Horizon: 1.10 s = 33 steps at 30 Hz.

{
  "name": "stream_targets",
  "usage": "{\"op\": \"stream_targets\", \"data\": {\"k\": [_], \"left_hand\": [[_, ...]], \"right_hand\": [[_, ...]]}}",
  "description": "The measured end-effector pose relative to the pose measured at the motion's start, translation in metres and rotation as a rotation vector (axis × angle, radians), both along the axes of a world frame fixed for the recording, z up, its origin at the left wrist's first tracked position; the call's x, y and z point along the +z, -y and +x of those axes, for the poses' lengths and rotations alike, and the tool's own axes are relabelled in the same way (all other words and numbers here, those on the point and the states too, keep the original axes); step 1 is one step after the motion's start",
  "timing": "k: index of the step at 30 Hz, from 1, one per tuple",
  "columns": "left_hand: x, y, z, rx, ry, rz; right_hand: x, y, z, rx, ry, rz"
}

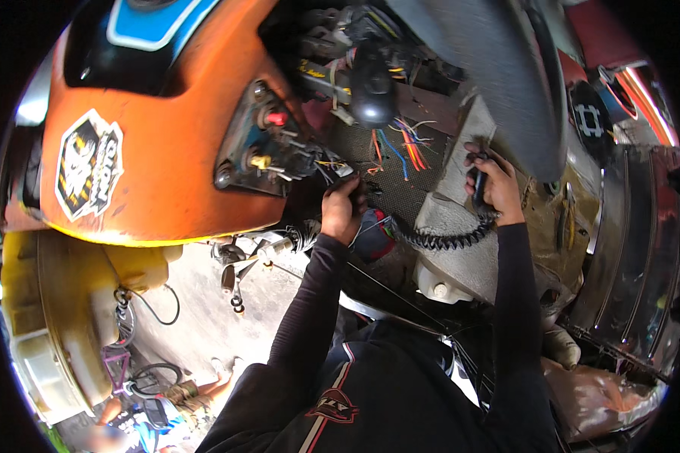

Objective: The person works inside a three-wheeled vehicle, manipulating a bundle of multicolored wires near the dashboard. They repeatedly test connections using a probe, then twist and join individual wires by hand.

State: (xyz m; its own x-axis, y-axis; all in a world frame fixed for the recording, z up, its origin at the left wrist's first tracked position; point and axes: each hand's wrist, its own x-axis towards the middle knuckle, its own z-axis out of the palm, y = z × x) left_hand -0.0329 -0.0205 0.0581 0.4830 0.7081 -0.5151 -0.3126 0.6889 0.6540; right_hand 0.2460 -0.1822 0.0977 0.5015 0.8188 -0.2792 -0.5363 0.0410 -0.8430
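Orange panel [166, 151] fills 9 to 11 o'clock from your left hand [344, 208]; its lower edge curves past at 9, bright ground [189, 302] opens below at 8. Metal plate [242, 155] with red and yellow fittings sits at 10, set into the panel edge. White plug [343, 171] on the wire bundle is at your 12, right by the fingertips. Left fingers curled in, tips partly hidden; can't tell if you're pinching the plug or just touching.

Black rounded housing [374, 94] further up, between 12 and 1. Loose coloured wires [409, 151] fan out at 1 to 2, stripped-looking ends hanging over the dark mesh panel [397, 185]. That gap between your hands is your room.

Coiled cord [453, 240] loops from near your left hand's 4 o'clock over to your right hand's 7. Right hand [497, 185] is closed around a black handle [478, 181], which lies on its 9 o'clock side, running 12 to 6. Grey cover [437, 210] bounds you at 8; big dark curved part [499, 75] overhangs at 12. Pliers [569, 219] at 4.
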Motion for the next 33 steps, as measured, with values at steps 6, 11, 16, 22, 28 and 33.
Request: {"op": "stream_targets", "data": {"k": [6,11,16,22,28,33], "left_hand": [[0.021,-0.017,0.012,0.029,0.009,0.06],[0.035,-0.011,0.005,0.001,-0.026,0.103],[0.015,0.0,-0.008,-0.063,-0.246,0.108],[-0.059,-0.007,0.0,-0.198,-0.128,0.266],[-0.096,-0.019,0.066,-0.212,0.137,0.394],[-0.1,-0.024,0.093,-0.189,0.241,0.393]], "right_hand": [[0.01,-0.007,0.002,0.022,0.06,-0.052],[0.019,-0.015,0.005,0.119,0.029,-0.116],[0.027,-0.051,0.01,0.118,0.122,-0.071],[-0.004,-0.063,0.022,0.145,0.074,0.153],[-0.003,-0.062,0.018,0.128,0.139,0.159],[-0.001,-0.065,0.015,0.11,0.247,0.106]]}}
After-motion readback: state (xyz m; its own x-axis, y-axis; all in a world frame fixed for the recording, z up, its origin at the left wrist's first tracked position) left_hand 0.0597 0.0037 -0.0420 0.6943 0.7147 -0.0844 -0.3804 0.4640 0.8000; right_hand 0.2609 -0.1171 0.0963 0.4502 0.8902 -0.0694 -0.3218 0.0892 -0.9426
